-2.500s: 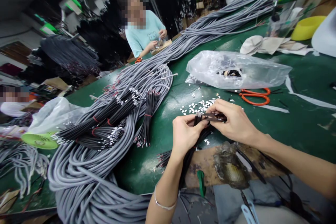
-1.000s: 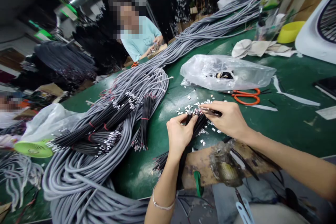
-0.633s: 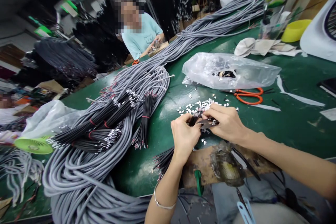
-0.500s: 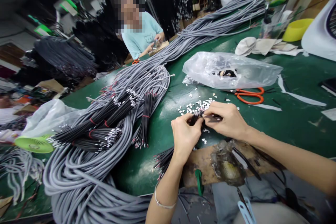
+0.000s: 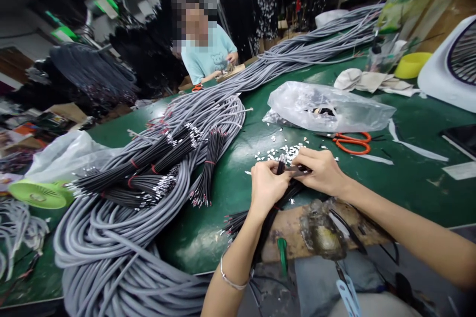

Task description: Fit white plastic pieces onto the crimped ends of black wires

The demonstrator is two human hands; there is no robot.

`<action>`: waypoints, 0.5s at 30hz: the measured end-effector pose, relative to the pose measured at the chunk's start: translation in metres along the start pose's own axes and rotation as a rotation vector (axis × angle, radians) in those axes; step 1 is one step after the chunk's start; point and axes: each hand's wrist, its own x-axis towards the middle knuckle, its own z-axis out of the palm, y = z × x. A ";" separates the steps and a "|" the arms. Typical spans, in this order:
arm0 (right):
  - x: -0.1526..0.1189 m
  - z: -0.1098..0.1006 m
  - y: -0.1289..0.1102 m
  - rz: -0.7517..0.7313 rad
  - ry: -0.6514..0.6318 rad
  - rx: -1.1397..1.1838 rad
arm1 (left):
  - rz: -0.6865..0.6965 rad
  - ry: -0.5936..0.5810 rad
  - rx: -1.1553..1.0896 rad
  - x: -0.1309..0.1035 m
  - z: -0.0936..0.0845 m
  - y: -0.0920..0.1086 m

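My left hand [image 5: 269, 185] is closed round black cables [image 5: 281, 164], whose stripped ends stick up past the thumb. Their dark lengths run down behind the wrist to a wooden board [image 5: 275, 235]. Close beside it, my right hand [image 5: 322, 171] pinches a dark, flat tool [image 5: 303, 170] against the cables near the left thumb; its exact kind is mostly hidden by the fingers. White scraps [image 5: 284, 151] lie scattered on the green table just beyond both hands. More black cable ends [image 5: 234, 222] show left of my left forearm.
Tied bundles of black cables [image 5: 208, 168] and a large coil of grey cable [image 5: 122, 252] cover the left side. Orange-handled scissors [image 5: 353, 142] lie by a clear plastic bag [image 5: 330, 104]. A white fan [image 5: 451, 67] stands right. A co-worker [image 5: 208, 54] sits across the table.
The cable ends now stand more upright between my hands, and more of the dark tool shows. My left hand has shifted slightly right in view. The whole view has also shifted slightly.
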 end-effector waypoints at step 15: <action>0.006 -0.021 0.000 0.188 0.241 0.026 | 0.019 -0.092 -0.051 0.003 -0.004 -0.008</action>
